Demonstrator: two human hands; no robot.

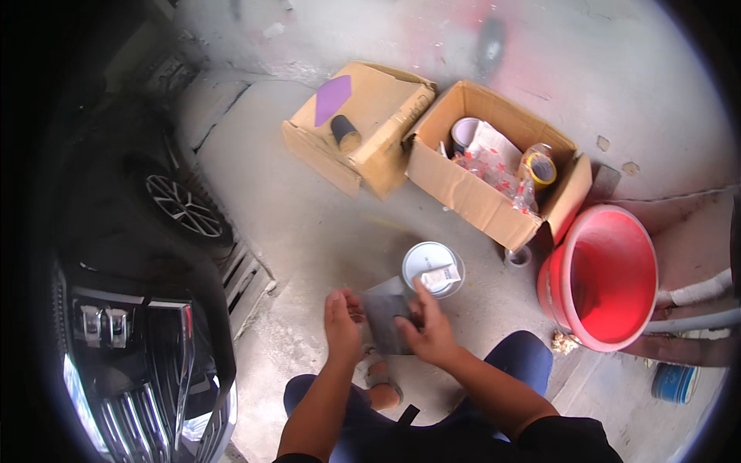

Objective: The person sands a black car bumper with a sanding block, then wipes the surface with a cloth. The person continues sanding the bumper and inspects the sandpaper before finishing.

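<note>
In front of my knees I hold a dark grey, flat rectangular sheet (384, 320). My right hand (432, 328) grips its right edge, thumb lying on the face. My left hand (344, 328) is at the left edge with its fingers curled inward; whether they hold the sheet or something else is hidden. A lighter grey flat piece (390, 286) shows behind the sheet's top edge. Just beyond my right hand stands a round can with a white lid (426, 255). A white tube (440, 276) lies on that lid.
A black car (147, 309) fills the left side. Ahead are a closed cardboard box (386, 100) with a dark cup-like cylinder (345, 133) and an open box (471, 197) holding tape and plastic wrap. At right stand a red bucket (552, 282) and a blue can (673, 383).
</note>
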